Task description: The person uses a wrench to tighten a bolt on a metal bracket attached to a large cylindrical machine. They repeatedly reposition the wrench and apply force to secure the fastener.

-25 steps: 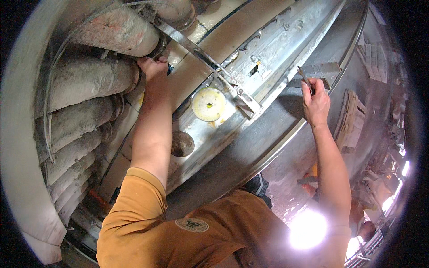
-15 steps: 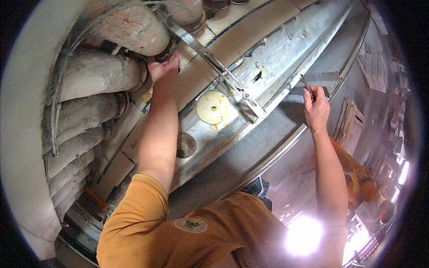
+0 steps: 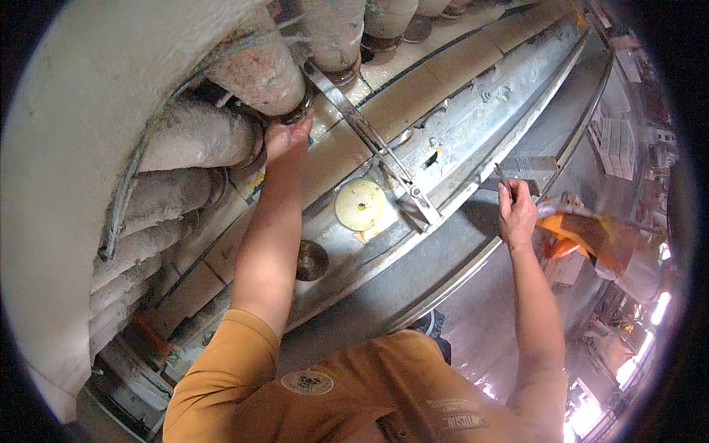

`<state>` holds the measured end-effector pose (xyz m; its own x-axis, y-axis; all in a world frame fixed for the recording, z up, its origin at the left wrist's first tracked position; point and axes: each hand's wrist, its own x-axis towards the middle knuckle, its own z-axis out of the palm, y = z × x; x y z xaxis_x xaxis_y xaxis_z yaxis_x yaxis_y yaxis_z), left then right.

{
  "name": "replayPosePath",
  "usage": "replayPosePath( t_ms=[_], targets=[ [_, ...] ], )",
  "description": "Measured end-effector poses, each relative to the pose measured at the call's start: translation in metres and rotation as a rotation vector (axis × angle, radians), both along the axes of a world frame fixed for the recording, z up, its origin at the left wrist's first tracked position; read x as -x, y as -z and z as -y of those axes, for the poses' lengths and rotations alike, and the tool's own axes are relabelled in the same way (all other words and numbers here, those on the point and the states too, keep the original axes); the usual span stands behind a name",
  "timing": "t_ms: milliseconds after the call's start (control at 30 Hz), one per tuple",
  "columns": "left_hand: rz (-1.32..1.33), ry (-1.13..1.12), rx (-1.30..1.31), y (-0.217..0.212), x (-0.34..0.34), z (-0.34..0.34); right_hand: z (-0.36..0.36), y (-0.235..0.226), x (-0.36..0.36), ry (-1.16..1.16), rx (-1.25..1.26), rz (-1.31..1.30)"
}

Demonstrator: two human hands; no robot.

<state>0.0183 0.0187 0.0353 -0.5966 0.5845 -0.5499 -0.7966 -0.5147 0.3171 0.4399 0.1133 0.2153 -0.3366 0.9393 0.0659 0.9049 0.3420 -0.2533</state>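
Right hand [image 3: 520, 214]: closed on slim tool [image 3: 501, 174], beside the ledge's near edge.
Pale-yellow disc [image 3: 360, 204]: round, center-holed, on scuffed metal ledge [image 3: 473, 111].
Left hand [image 3: 288, 139]: at rough, whitish cylinder [image 3: 258, 74], beyond the ledge's far edge; grip cannot be determined.

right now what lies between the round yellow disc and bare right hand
Head view: flat silver metal bar's lower end, pale rim, dark grey metal channel.

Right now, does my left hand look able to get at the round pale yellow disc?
Probably yes: your left hand is at the end of a stained cylinder, but nothing visible blocks its way to the disc; the metal bar passes to the disc's right.
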Motion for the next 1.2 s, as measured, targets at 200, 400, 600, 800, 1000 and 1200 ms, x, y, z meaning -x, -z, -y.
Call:
replayPosePath(
  t_ms=[200,400,600,800,1000,1200],
  targets=[
    [0.069,-0.097,-0.073,0.025,0.006,0.002,0.003,0.0,0.006,0.023,0.0,-0.086],
    [0.008,-0.028,0.056,-0.006,0.007,-0.003,0.004,0.002,0.004,0.039,0.021,-0.2],
    [-0.172,0.143,0.214,-0.017,0.011,0.016,0.065,-0.032,0.077,0.023,0.552,-0.772],
    [-0.211,0.148,0.125,-0.024,0.006,0.009,0.103,0.004,0.213,-0.146,0.787,-0.856],
    [0.049,0.275,0.047,0.05,0.034,0.027,0.096,0.12,0.307,-0.043,0.601,-1.029],
    [-0.475,0.356,0.07,0.05,0.023,0.029,0.083,0.16,0.329,0.022,0.804,-1.293]
  ],
)
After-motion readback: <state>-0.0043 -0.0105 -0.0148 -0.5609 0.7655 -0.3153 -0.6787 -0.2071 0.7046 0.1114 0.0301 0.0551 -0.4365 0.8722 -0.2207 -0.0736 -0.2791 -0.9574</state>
